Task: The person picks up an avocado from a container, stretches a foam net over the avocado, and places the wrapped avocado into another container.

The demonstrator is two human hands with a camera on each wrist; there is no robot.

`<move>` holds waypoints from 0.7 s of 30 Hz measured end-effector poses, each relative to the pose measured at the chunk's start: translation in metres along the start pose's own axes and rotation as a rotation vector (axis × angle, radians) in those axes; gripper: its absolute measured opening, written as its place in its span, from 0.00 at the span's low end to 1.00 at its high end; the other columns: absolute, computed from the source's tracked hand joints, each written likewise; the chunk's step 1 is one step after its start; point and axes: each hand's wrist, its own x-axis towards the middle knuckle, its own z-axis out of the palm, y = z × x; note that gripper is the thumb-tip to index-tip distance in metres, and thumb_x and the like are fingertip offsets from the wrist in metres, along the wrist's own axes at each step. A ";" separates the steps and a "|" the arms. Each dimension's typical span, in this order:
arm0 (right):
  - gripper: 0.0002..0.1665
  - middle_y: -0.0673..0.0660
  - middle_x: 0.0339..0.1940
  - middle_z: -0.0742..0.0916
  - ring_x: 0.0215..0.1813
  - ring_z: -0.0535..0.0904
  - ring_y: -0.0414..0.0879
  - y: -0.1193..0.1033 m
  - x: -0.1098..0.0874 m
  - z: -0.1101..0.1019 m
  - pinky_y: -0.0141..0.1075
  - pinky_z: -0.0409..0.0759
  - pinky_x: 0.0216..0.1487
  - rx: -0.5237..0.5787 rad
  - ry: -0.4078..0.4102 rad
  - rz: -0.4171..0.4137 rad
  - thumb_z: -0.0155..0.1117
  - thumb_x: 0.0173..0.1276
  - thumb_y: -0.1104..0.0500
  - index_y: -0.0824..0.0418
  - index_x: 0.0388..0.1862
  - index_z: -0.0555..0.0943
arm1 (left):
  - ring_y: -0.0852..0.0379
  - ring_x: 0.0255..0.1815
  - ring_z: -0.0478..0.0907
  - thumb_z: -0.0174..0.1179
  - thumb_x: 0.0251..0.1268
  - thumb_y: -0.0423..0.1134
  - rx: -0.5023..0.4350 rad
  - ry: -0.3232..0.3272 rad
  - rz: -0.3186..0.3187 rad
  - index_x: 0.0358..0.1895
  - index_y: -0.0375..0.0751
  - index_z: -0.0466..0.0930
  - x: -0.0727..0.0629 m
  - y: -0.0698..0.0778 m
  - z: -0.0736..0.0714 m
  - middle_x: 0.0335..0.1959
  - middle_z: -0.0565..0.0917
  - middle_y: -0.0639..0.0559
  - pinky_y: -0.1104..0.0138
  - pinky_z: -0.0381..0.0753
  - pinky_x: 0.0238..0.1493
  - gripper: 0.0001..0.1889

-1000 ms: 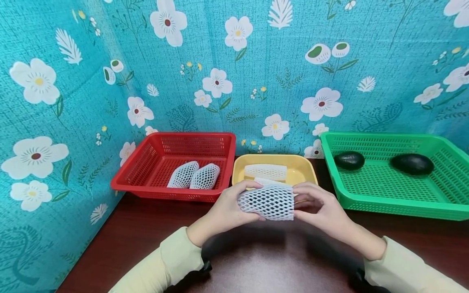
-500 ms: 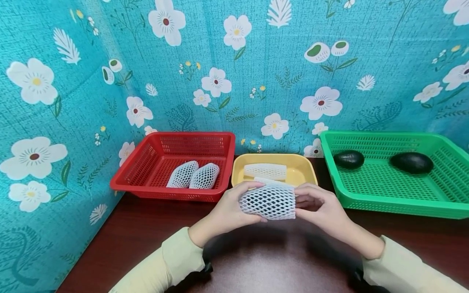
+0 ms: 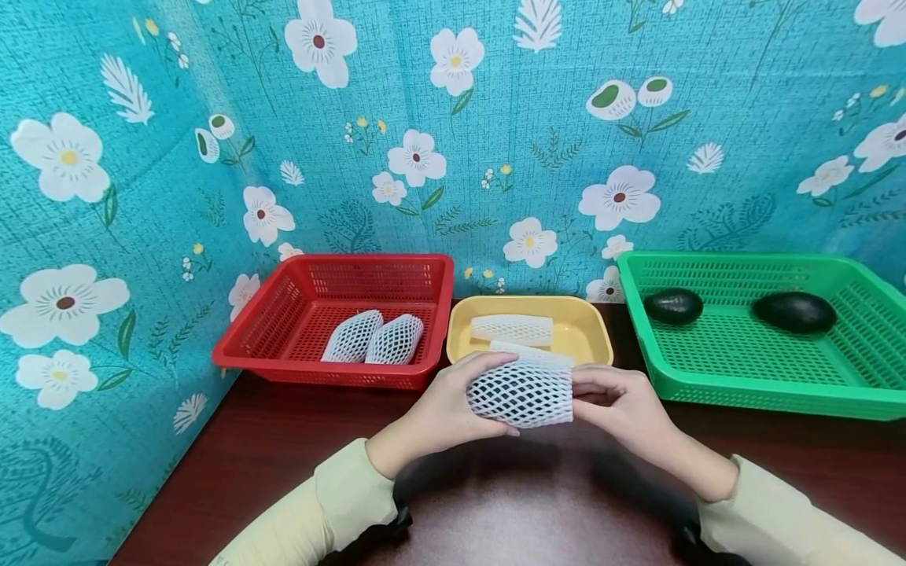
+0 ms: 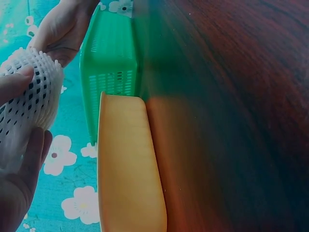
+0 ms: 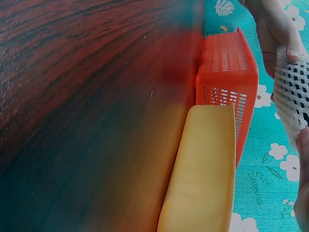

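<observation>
A white foam net sleeve (image 3: pixel 522 391) is held up in front of the yellow tray, with a dark oval fruit showing through its mesh. My left hand (image 3: pixel 447 405) grips the sleeve's left end, thumb below and fingers above. At the sleeve's right end, my right hand (image 3: pixel 623 405) pinches the rim between thumb and fingers. From the left wrist, the sleeve (image 4: pixel 36 92) appears between both hands; the right wrist view cuts it off at the edge. Two dark, glossy oval fruits, one left (image 3: pixel 674 306) and one right (image 3: pixel 794 312), lie in the green basket (image 3: pixel 771 393).
The red basket (image 3: pixel 333 373) at the left holds two net-wrapped fruits (image 3: pixel 375 338). Between the baskets sits the yellow tray (image 3: pixel 576 314), with a white foam sleeve (image 3: pixel 513 329) inside and another partly hidden behind the held one. All stand on a dark wooden table (image 3: pixel 495 503) before a flowered cloth.
Both hands stay on the sleeve, which has shifted slightly to the right. My right fingers have drawn closer together at its rim. The baskets and their contents are unchanged.
</observation>
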 end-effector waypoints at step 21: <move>0.21 0.49 0.45 0.90 0.50 0.84 0.36 -0.002 0.011 -0.017 0.27 0.81 0.50 -0.224 -0.092 -0.135 0.73 0.57 0.79 0.62 0.46 0.90 | 0.59 0.58 0.74 0.80 0.42 0.36 0.129 -0.017 0.069 0.68 0.44 0.71 0.001 0.008 -0.003 0.61 0.78 0.51 0.67 0.81 0.54 0.43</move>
